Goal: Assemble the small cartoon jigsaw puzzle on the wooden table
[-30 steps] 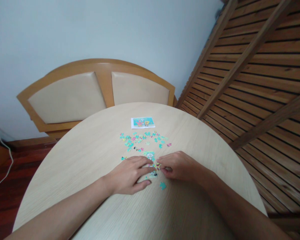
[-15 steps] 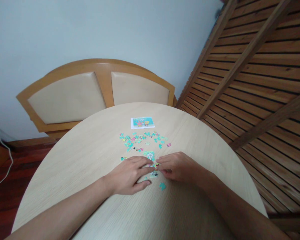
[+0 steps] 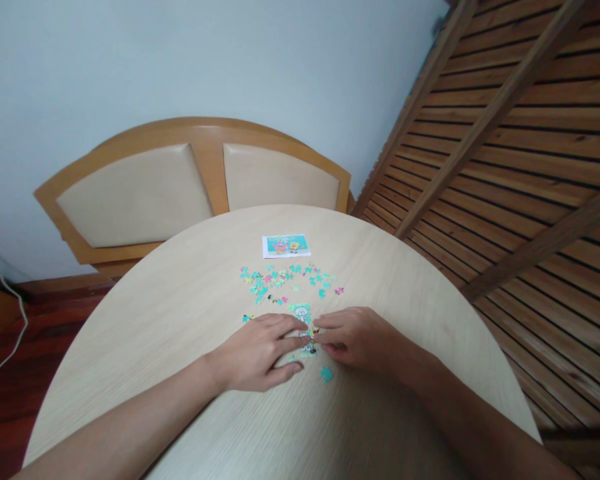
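Observation:
My left hand (image 3: 261,352) lies flat on the round pale-wood table (image 3: 180,333), fingers stretched over a small joined patch of jigsaw (image 3: 303,313). My right hand (image 3: 356,337) rests just right of it, fingers curled and pinching at the patch's yellow edge; whether a piece is between the fingertips I cannot make out. A single teal piece (image 3: 326,374) lies just below the hands. Loose teal, pink and yellow pieces (image 3: 287,280) are scattered beyond the hands. A small picture card (image 3: 286,245) lies farther back.
A wooden bench back with two beige cushions (image 3: 195,180) stands behind the table against a pale blue wall. A slatted wooden frame (image 3: 520,153) leans at the right. A white cable (image 3: 10,333) runs over the dark red floor at the left.
My right hand has crept slightly left toward the joined patch, its fingertips now closer to my left fingertips. My left hand has stayed put.

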A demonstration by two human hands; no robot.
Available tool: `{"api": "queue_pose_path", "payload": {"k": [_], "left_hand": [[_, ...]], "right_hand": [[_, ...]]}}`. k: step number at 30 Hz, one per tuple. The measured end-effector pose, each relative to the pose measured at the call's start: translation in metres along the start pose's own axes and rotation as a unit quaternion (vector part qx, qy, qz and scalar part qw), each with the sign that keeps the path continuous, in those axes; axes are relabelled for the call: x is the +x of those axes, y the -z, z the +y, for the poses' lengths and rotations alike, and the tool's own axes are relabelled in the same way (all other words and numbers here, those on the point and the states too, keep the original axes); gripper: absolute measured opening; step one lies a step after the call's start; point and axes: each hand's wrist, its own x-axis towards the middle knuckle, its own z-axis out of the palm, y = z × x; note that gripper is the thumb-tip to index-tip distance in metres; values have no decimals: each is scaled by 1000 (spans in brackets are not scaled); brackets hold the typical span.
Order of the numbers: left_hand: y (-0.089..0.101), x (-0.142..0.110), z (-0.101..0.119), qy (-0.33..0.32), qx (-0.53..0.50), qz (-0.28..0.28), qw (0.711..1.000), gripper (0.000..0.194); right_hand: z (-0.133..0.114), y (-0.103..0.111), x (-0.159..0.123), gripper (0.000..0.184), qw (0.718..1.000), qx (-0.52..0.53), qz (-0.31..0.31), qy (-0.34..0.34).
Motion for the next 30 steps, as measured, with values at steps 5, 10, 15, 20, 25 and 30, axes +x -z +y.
{"api": "queue_pose_path", "payload": {"k": [5, 10, 15, 20, 25, 30], "left_hand": [[1, 1, 1, 0, 4, 2, 1000, 42], [1, 0, 1, 1, 6, 0, 1000, 42], [0, 1, 1, -1, 8, 7, 1000, 40], [4, 0, -1, 7, 27, 56, 998, 32], [10, -8, -12, 36, 67, 80, 994, 27], [12, -11, -20, 25, 100, 69, 992, 26]], "right_hand": [[-3, 0, 0, 17, 1000, -4, 2, 2], [-6, 1, 1, 20, 1000, 1, 18, -3], [-4, 0, -3, 18, 998, 15, 51, -17], [9, -7, -8, 19, 993, 30, 107, -45], [24, -11, -4, 20, 976, 34, 173, -126], [32, -2, 21, 18, 952, 18, 136, -272]]}}
